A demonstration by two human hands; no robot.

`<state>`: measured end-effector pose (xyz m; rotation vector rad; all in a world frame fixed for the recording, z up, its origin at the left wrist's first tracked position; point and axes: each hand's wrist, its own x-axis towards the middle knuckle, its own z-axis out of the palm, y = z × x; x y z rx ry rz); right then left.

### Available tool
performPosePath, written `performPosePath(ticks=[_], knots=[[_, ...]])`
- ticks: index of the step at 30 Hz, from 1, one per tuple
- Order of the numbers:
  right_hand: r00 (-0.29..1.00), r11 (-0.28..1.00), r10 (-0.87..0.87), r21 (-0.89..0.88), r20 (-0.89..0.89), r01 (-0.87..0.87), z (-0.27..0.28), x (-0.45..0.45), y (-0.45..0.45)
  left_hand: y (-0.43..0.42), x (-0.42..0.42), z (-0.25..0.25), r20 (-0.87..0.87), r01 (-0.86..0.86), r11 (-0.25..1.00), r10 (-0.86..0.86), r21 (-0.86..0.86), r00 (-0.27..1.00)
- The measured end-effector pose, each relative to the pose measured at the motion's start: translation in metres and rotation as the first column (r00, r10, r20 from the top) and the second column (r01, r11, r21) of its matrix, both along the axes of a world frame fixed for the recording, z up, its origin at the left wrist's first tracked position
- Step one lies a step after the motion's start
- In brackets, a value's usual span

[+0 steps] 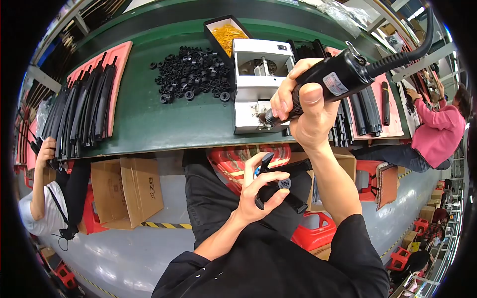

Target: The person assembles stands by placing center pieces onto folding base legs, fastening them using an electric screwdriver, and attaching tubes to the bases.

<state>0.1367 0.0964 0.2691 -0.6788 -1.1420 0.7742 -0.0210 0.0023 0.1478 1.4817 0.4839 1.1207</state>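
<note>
My right hand (310, 102) is wrapped around a black electric screwdriver (343, 74) with a label on its body and a cable at its rear. The tool's nose points down and left, at the metal front of a white screw feeder (256, 92); whether it touches cannot be made out. Below the table edge, over my lap, my left hand (253, 196) grips a black part with several arms (298, 202). A round ribbed hub (284, 183) on this part shows between thumb and fingers. My palm hides some of it.
Small black round parts (191, 74) lie heaped left of the feeder. Behind it stands a black box of yellow pieces (227, 34). Long black tubes (87, 107) rest on pink foam at both sides. Co-workers sit left and right; a cardboard box (126, 191) is on the floor.
</note>
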Motion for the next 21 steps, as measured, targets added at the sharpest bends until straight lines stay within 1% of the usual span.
performPosePath(ticks=[5,10,14,16,17,19,20,21], knots=[[1.0,1.0,0.017,-0.017,0.023,-0.016,0.002,-0.005,0.001,-0.001,-0.001,-0.001,0.006,-0.004,1.0,0.004,-0.014,1.0],[0.999,1.0,-0.003,-0.016,0.045,0.004,0.006,-0.006,-0.005,-0.001,0.001,-0.001,-0.027,-0.019,0.999,0.02,0.03,0.999],[0.999,0.995,-0.049,-0.085,-0.008,0.048,0.026,-0.001,-0.033,-0.004,0.004,0.001,-0.044,-0.021,1.0,0.022,0.018,0.999],[0.996,1.0,0.013,0.007,-0.092,-0.012,0.041,0.009,-0.054,-0.006,0.006,0.002,-0.036,-0.016,1.0,0.016,0.006,0.999],[0.996,1.0,0.01,0.007,-0.091,-0.01,0.05,0.01,-0.068,-0.007,0.007,0.003,-0.033,-0.015,1.0,0.015,-0.007,0.999],[0.995,0.998,-0.011,0.066,-0.104,0.018,0.063,0.009,-0.094,-0.008,0.008,0.006,-0.027,-0.008,1.0,0.007,-0.029,1.0],[0.994,0.997,-0.019,0.07,-0.103,0.026,0.064,0.006,-0.103,-0.008,0.009,0.005,-0.026,0.0,1.0,-0.001,-0.025,1.0],[0.997,0.998,-0.034,0.044,-0.067,0.037,0.064,0.004,-0.11,-0.008,0.01,0.003,-0.031,-0.006,1.0,0.006,0.004,1.0]])
